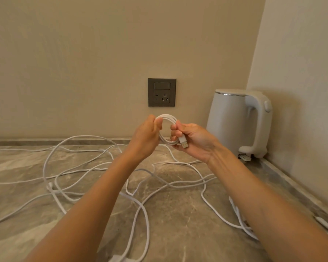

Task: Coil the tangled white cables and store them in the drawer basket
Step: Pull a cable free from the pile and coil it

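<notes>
Loose cables (pixel 80 167) sprawl tangled over the marbled counter (pixel 178 214); several run off the left edge, and others pass under both forearms. A small connector (pixel 50 186) lies among them, its type too small to tell. At the bottom edge a white block (pixel 119 259) is cut off. The left hand (pixel 146 137), fingers curled, pinches the left side of a small coil (pixel 168 120) held above the counter; the hand hides the coil's lower left. Behind, a grey socket (pixel 162 92) sits in the wall. The right hand (pixel 193 140) grips the coil's right side, a USB plug (pixel 184 142) lying across its fingers. A white kettle (pixel 233 121) stands in the corner, its base partly hidden.
</notes>
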